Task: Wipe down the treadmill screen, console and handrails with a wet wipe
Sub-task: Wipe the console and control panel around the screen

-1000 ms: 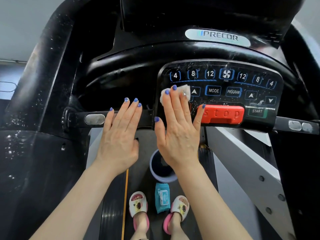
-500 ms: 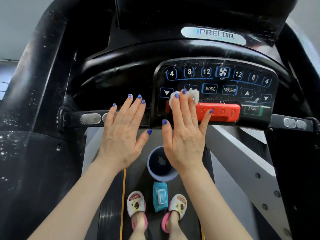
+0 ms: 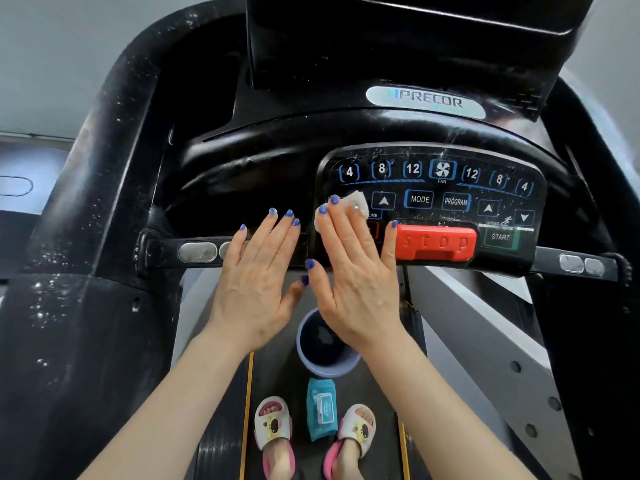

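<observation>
Treadmill console [image 3: 429, 206], a black glossy keypad panel, is rigid and fixed, so it takes firm pressure. The small white wet wipe [image 3: 356, 202] is limp, light and slippery; flat fingers pin it best. The right hand [image 3: 353, 271] presses it, fingers straight, on the panel's left buttons, up and left of where it was half a second ago. The left hand [image 3: 256, 271] rests open on the black handrail [image 3: 166, 252].

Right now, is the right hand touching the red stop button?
Cannot tell. In the head view the right hand presses the wipe on the console; its little finger lies along the stop button's left edge, without clear gap or contact.
</observation>
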The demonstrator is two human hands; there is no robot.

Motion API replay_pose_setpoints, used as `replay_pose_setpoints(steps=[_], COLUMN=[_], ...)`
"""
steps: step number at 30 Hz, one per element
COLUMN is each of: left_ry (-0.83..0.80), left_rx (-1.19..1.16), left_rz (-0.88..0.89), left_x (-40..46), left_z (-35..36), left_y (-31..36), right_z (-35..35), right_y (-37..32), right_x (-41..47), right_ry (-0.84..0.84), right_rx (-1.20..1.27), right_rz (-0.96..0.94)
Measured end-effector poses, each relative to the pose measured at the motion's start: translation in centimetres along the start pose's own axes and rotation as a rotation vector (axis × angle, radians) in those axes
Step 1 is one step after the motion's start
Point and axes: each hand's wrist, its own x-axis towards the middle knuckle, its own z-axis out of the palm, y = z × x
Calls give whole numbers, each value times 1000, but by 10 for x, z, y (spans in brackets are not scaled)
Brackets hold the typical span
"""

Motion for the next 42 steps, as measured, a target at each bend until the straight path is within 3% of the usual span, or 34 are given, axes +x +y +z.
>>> replay_pose_setpoints(steps=[5, 11, 15, 22, 26, 31, 35, 42], left_ry=[6, 4, 7, 2, 19, 77, 75, 65], left_rx=[-8, 9, -14, -7, -67, -167, -53, -7], left_rz=[-7, -7, -4, 2, -9, 37, 36, 50], left_x=[1, 1, 0, 2, 0, 11, 17, 15], left_z=[1, 0, 1, 2, -2, -6, 2, 6], left_y=[-1, 0, -1, -2, 0, 12, 15, 13], right_z=[-15, -21, -13, -23, -24, -37, -39, -37], right_y=[19, 21, 8, 15, 19, 48, 47, 37], right_x=[43, 76, 36, 77, 63, 83, 94, 51], right_ry=[-30, 10, -63, -30, -77, -77, -55, -100], right_rx=[-134, -101, -109, -187, -210, -131, -96, -193], right_rz=[-202, -70, -143, -114, -230, -26, 109, -90])
